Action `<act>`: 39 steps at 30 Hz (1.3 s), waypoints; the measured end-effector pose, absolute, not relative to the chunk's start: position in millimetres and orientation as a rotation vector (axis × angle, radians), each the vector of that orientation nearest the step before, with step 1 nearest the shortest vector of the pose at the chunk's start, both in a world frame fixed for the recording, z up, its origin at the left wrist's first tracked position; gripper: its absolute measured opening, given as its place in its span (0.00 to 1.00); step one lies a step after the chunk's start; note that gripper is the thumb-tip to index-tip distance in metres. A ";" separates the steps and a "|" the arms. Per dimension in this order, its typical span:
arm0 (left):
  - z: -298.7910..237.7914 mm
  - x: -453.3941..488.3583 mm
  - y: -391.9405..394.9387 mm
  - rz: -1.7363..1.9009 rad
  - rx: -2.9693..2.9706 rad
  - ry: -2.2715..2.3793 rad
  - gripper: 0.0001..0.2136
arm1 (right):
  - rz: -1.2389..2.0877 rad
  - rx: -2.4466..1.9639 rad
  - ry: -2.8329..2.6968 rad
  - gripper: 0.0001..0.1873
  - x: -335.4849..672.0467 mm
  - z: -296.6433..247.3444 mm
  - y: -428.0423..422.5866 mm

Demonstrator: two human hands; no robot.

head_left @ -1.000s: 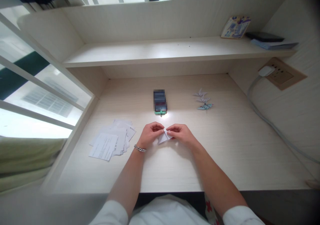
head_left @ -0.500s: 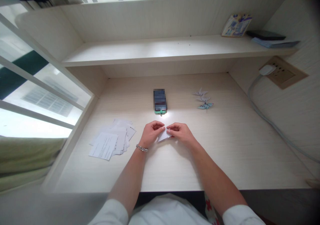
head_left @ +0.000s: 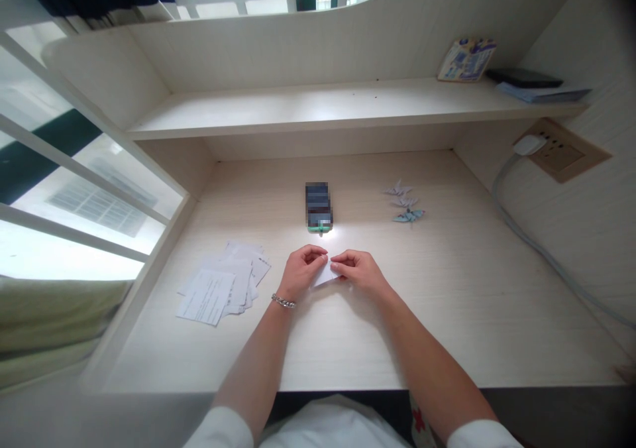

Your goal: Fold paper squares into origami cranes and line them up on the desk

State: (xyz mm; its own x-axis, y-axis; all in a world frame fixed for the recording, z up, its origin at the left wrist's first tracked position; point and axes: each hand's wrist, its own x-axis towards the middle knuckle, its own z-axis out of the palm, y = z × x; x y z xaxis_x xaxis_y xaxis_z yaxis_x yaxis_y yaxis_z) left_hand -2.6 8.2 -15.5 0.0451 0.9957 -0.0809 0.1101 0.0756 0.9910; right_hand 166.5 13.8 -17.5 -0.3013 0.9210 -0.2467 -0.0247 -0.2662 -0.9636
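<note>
Between my two hands is a small folded piece of white paper (head_left: 324, 276), partly hidden by my fingers. My left hand (head_left: 304, 268) pinches its left side with thumb and fingers. On the other side, my right hand (head_left: 360, 269) grips the paper's right edge in the same way, thumb on top. Just beyond the hands lies a phone (head_left: 318, 206) with a green lower edge and a blurred screen. Farther back to the right rest several folded paper cranes (head_left: 409, 215), the nearest one bluish and the others whitish.
A loose pile of printed paper sheets (head_left: 206, 297) lies left of my left arm. Above the back of the desk (head_left: 447, 315) runs a shelf (head_left: 298, 111) with a colourful packet (head_left: 467, 59) and a dark flat item (head_left: 524, 77). A cable (head_left: 541, 252) hangs from the wall socket (head_left: 564, 150).
The whole view has shifted slightly, so everything sits a little lower. Both hands stay on the folded paper with almost the same grip.
</note>
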 end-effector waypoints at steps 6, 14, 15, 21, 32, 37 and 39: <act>-14.3 0.2 8.5 1.068 1.250 1.304 0.11 | 1.667 -1.185 -1.195 0.17 164.3 -17.4 13.6; -13.6 -1.4 5.1 1.024 1.185 1.207 0.17 | 1.598 -1.215 -1.186 0.17 163.3 -16.7 12.6; -13.2 -2.0 4.4 1.004 1.195 1.190 0.19 | 1.584 -1.220 -1.187 0.17 163.5 -17.3 12.7; -13.0 -3.6 2.8 0.934 1.252 1.194 0.25 | 1.540 -1.238 -1.207 0.17 163.2 -20.7 13.5; -17.8 -3.5 6.7 0.973 1.106 1.272 0.15 | 1.517 -1.213 -1.299 0.17 164.9 -13.6 12.4; -17.9 -3.0 6.7 1.000 1.103 1.255 0.14 | 1.536 -1.190 -1.325 0.15 164.6 -11.1 11.7; -18.0 -3.3 6.5 1.009 1.100 1.249 0.14 | 1.539 -1.192 -1.330 0.14 164.4 -11.0 11.5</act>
State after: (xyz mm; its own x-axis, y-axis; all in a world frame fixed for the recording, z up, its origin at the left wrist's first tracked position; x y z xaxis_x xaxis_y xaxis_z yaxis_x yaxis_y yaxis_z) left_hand -3.3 6.5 -18.0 0.0697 0.9780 -0.1966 0.0132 0.1962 0.9805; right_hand 164.4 11.5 -11.0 -0.2715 0.9481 -0.1657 0.0264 -0.1647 -0.9860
